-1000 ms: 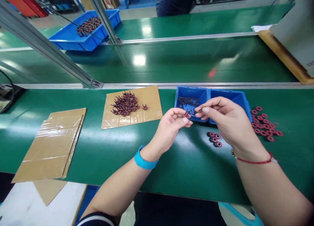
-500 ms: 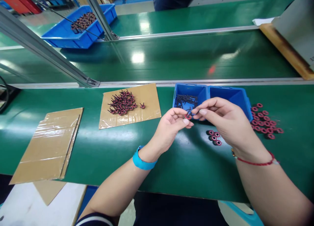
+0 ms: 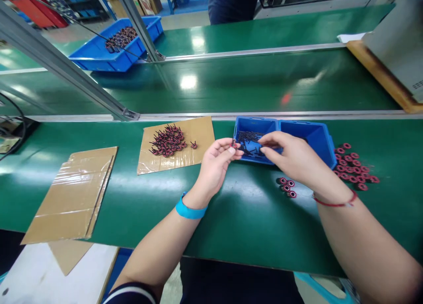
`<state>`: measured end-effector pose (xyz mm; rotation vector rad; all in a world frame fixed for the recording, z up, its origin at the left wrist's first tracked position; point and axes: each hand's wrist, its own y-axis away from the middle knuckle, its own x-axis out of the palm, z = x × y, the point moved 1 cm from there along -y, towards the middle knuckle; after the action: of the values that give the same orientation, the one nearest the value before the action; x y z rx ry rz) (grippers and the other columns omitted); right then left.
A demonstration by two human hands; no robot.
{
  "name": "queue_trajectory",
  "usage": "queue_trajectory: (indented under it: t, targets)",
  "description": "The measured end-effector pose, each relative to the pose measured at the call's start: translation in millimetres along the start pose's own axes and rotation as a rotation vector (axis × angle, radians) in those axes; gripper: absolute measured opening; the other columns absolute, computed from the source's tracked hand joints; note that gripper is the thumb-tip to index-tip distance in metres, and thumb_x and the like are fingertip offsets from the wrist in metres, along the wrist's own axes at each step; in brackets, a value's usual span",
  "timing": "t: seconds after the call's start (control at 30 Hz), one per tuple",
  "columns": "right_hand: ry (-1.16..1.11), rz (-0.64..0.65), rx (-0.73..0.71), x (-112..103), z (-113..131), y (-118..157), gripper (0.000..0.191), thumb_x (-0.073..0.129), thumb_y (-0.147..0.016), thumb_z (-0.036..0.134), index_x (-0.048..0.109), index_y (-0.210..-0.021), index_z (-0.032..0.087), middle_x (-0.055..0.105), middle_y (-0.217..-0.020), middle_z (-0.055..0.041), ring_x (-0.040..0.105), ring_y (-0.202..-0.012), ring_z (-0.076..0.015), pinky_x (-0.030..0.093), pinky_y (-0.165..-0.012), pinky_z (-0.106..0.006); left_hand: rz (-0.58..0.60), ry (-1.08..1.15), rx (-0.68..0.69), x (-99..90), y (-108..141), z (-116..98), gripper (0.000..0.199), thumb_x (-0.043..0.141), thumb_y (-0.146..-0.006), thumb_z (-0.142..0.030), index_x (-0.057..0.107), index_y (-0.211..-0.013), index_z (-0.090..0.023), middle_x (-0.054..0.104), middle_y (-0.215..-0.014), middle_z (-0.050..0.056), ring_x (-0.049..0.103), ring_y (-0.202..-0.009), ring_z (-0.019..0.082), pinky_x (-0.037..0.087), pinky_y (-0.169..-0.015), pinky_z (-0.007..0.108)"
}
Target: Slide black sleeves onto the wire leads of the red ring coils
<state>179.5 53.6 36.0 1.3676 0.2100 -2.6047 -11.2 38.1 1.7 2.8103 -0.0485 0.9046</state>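
My left hand (image 3: 213, 165) pinches a small red-and-black wound coil ring (image 3: 234, 145) between thumb and fingers, with a dark tip standing up from it. My right hand (image 3: 292, 156) is over the double blue bin (image 3: 327, 139), thumb and forefinger slightly apart, with nothing visible between them. Thin black tube pieces (image 3: 249, 136) lie in the bin's left compartment, close to the right fingertips. Below the right hand, several coil rings (image 3: 287, 187) sit in a tight cluster on the green table. A larger spread of red coil rings (image 3: 355, 167) lies right of the bin.
Coils with black prongs (image 3: 168, 141) are heaped on a cardboard sheet (image 3: 201, 134), one apart from the heap. More cardboard (image 3: 71, 198) lies left. A metal post (image 3: 82, 77) slants across the left side. Behind the rail stands a blue crate (image 3: 122, 66); a person (image 3: 233, 4) is beyond.
My left hand has shifted left with the coil ring. My right hand has parted from it, and its thumb and forefinger have opened above the tube pieces.
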Motion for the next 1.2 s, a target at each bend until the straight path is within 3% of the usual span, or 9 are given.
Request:
queue_trajectory:
  t: [0.1,0.2,0.3,0.4,0.57,0.73,0.87,0.97,1.2]
  targets:
    - [0.398,0.243,-0.094,11.5,9.4,-23.5,0.021,0.054,-0.091,0.019,0.072,-0.1,0.014,0.074,-0.108,-0.0163,0.069,-0.105,-0.0306,0.05,-0.092,-0.042,-0.057,0.01,0.061,-4.9,-5.2,-6.9,0.02,0.076,-0.073,-0.016,0.065,-0.09,-0.016,0.072,-0.086,0.001,0.067,-0.071,0.01,0.052,-0.075,0.026]
    - [0.48,0.329,-0.079,26.0,14.7,-45.2,0.018,0.057,-0.084,0.012,0.074,-0.089,0.008,0.074,-0.101,-0.0244,0.072,-0.096,-0.0358,0.051,-0.082,-0.043,-0.061,0.02,0.077,-6.0,-5.8,-10.3,0.021,0.075,-0.072,-0.015,0.064,-0.09,-0.015,0.072,-0.085,0.001,0.067,-0.069,0.009,0.051,-0.074,0.025]
    - [0.503,0.37,-0.068,35.3,15.3,-58.4,0.019,0.055,-0.083,0.012,0.074,-0.087,0.008,0.074,-0.098,-0.0254,0.073,-0.089,-0.0338,0.051,-0.073,-0.038,-0.051,0.021,0.068,-4.3,-3.9,-10.7,0.02,0.074,-0.073,-0.015,0.064,-0.091,-0.015,0.071,-0.084,0.0,0.067,-0.069,0.009,0.051,-0.073,0.025]
    - [0.454,0.362,-0.097,31.2,12.2,-61.2,0.017,0.055,-0.083,0.016,0.072,-0.086,0.014,0.076,-0.095,-0.0166,0.071,-0.084,-0.0269,0.048,-0.069,-0.032,-0.038,0.022,0.054,-2.0,-2.3,-8.9,0.019,0.073,-0.074,-0.015,0.064,-0.091,-0.015,0.071,-0.084,0.0,0.067,-0.069,0.009,0.051,-0.072,0.025]
    - [0.319,0.245,-0.115,6.2,2.6,-50.6,0.017,0.052,-0.088,0.024,0.067,-0.082,0.021,0.075,-0.087,-0.0034,0.067,-0.075,-0.0174,0.046,-0.065,-0.026,-0.022,-0.006,0.01,1.1,0.5,-3.3,0.019,0.073,-0.074,-0.014,0.063,-0.091,-0.016,0.069,-0.084,0.0,0.066,-0.069,0.01,0.051,-0.072,0.027]
    - [0.274,0.133,-0.113,-4.0,3.2,-25.7,0.016,0.05,-0.089,0.022,0.064,-0.082,0.021,0.072,-0.081,-0.0033,0.064,-0.07,-0.0174,0.043,-0.063,-0.027,0.037,-0.05,-0.041,5.4,7.0,-0.2,0.022,0.075,-0.075,-0.016,0.063,-0.093,-0.015,0.071,-0.09,0.003,0.068,-0.072,0.012,0.051,-0.075,0.029]
    - [0.324,0.119,-0.26,0.2,17.5,-0.3,0.018,0.048,-0.089,0.017,0.061,-0.078,0.019,0.069,-0.079,-0.0067,0.06,-0.068,-0.0186,0.039,-0.062,-0.03,0.133,-0.066,-0.078,9.6,13.9,2.4,0.022,0.077,-0.074,-0.019,0.064,-0.092,-0.016,0.071,-0.09,0.002,0.069,-0.074,0.012,0.052,-0.076,0.028]
    - [0.158,0.111,-0.259,0.4,23.2,13.2,0.014,0.051,-0.088,0.016,0.061,-0.079,0.019,0.069,-0.079,-0.0055,0.06,-0.067,-0.017,0.041,-0.061,-0.03,0.168,-0.082,-0.09,11.4,17.5,3.9,0.022,0.079,-0.074,-0.021,0.065,-0.09,-0.017,0.07,-0.086,0.001,0.069,-0.074,0.011,0.053,-0.077,0.027]
    - [-0.701,-0.057,0.053,3.7,3.7,27.3,0.009,0.065,-0.086,0.027,0.064,-0.081,0.02,0.072,-0.084,-0.0031,0.067,-0.072,-0.0152,0.053,-0.061,-0.026,0.218,-0.159,-0.07,12.9,20.0,7.5,0.025,0.081,-0.073,-0.022,0.065,-0.092,-0.018,0.067,-0.087,0.001,0.066,-0.078,0.012,0.054,-0.082,0.03]
